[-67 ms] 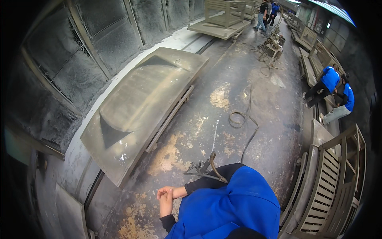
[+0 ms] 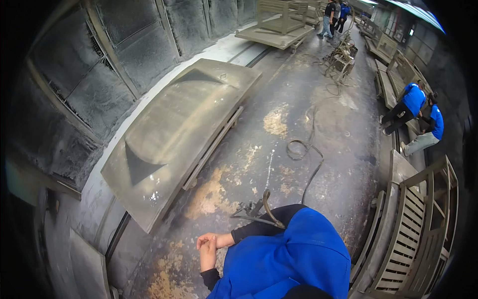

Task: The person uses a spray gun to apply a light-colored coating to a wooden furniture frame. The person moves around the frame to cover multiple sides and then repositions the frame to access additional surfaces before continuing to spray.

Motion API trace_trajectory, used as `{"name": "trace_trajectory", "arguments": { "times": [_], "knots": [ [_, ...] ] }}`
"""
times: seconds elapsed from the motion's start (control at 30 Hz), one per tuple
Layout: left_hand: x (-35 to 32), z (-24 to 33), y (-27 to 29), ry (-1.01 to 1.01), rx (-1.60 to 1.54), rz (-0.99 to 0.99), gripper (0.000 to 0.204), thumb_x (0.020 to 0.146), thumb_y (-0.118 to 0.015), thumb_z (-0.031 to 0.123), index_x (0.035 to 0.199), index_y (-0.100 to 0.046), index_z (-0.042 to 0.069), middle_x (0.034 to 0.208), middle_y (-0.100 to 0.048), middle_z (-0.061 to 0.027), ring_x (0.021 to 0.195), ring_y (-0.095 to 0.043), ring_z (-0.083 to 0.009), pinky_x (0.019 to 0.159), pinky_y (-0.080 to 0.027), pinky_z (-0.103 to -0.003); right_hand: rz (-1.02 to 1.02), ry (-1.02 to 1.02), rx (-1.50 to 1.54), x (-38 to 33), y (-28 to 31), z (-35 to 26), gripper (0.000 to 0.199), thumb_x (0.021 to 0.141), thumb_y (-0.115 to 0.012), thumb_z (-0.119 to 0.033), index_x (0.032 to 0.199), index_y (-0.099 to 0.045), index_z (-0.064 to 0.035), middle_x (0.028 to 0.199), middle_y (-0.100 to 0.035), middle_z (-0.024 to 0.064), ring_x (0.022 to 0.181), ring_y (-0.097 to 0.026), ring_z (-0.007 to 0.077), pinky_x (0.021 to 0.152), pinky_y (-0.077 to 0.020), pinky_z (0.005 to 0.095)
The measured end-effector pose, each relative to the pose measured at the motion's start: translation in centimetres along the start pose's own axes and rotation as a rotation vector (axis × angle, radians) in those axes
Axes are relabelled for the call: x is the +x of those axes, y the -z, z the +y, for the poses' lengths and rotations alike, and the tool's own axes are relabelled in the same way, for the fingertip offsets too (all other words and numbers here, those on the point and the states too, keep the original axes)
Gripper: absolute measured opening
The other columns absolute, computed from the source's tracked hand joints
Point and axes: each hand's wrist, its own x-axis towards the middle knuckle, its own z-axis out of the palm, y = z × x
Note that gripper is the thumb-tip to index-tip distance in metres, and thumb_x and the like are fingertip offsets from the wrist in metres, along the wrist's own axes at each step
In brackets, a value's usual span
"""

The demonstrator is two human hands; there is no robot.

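Note:
My hands meet low in front of my blue top, with black sleeves at both wrists. The fingers of my right hand (image 2: 219,240) curl over my left hand (image 2: 207,255). The left fingers are partly covered, and no tool shows between the hands. Just beyond my right forearm is a grey metal tool (image 2: 251,209) with thin bars; its kind is unclear. A brown curved hose end (image 2: 269,207) overlaps the black sleeve beside it. Whether either hangs from my arm, I cannot tell.
Left of me lies a large dusty panel (image 2: 169,124) on a low frame. A dark hose (image 2: 298,149) loops over the stained floor. Slatted frames (image 2: 403,244) stand at the right, where two people in blue (image 2: 413,99) bend. More people (image 2: 329,20) stand far off, near tangled equipment (image 2: 341,57).

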Motion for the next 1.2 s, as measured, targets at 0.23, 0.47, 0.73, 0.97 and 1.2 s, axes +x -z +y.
{"name": "trace_trajectory", "arguments": {
  "times": [0.23, 0.47, 0.73, 0.97, 1.2],
  "knots": [
    [-0.7, 0.9, -1.2, -0.122, 0.064, 0.19, 0.054, 0.104, -0.052, 0.042, 0.089, -0.063, -0.009, 0.084, -0.065, -0.0158, 0.079, -0.061, -0.0249, 0.072, -0.048, -0.039, 0.013, 0.087, -0.061, -0.3, -0.3, -0.9, 0.016, 0.097, -0.061, -0.017, 0.109, -0.063, -0.0076, 0.106, -0.064, -0.0002, 0.1, -0.06, 0.0105, 0.088, -0.0503, 0.0287],
    [0.6, 3.4, -2.0, -0.188, 0.088, 0.234, 0.038, 0.102, -0.055, 0.034, 0.11, -0.053, -0.004, 0.103, -0.062, -0.0275, 0.098, -0.061, -0.0423, 0.087, -0.048, -0.046, 0.109, 0.026, 0.139, -0.6, 1.9, -1.2, 0.022, 0.095, -0.063, -0.017, 0.113, -0.063, -0.0061, 0.106, -0.067, 0.0013, 0.1, -0.063, 0.0125, 0.089, -0.0509, 0.0287],
    [2.7, 0.3, -3.6, -0.224, 0.114, 0.126, 0.043, 0.102, -0.054, 0.039, 0.118, -0.055, -0.001, 0.113, -0.065, -0.0271, 0.109, -0.062, -0.0437, 0.094, -0.048, -0.046, 0.175, -0.068, 0.28, -2.3, 4.9, 2.7, 0.034, 0.09, -0.064, -0.013, 0.123, -0.061, -0.007, 0.114, -0.065, 0.0059, 0.106, -0.064, 0.0184, 0.092, -0.0532, 0.0336],
    [1.4, -2.5, -4.6, -0.052, 0.453, 0.127, 0.067, 0.102, -0.046, 0.055, 0.143, -0.049, 0.002, 0.141, -0.054, -0.0196, 0.133, -0.049, -0.0369, 0.108, -0.039, -0.051, 0.288, -0.35, 0.326, -2.5, 6.8, 6.2, 0.04, 0.097, -0.065, -0.013, 0.136, -0.054, -0.0123, 0.13, -0.061, 0.0053, 0.118, -0.061, 0.0224, 0.098, -0.0532, 0.0366],
    [-0.2, -3.3, -5.2, -0.035, 0.334, 0.229, 0.065, 0.103, -0.045, 0.054, 0.141, -0.051, 0.002, 0.143, -0.052, -0.0196, 0.137, -0.046, -0.0361, 0.108, -0.039, -0.053, 0.266, -0.416, 0.341, -2.1, 5.7, 5.2, 0.042, 0.098, -0.058, -0.007, 0.139, -0.053, -0.0102, 0.132, -0.06, 0.0075, 0.119, -0.06, 0.0236, 0.1, -0.0517, 0.0373]
  ]
}}
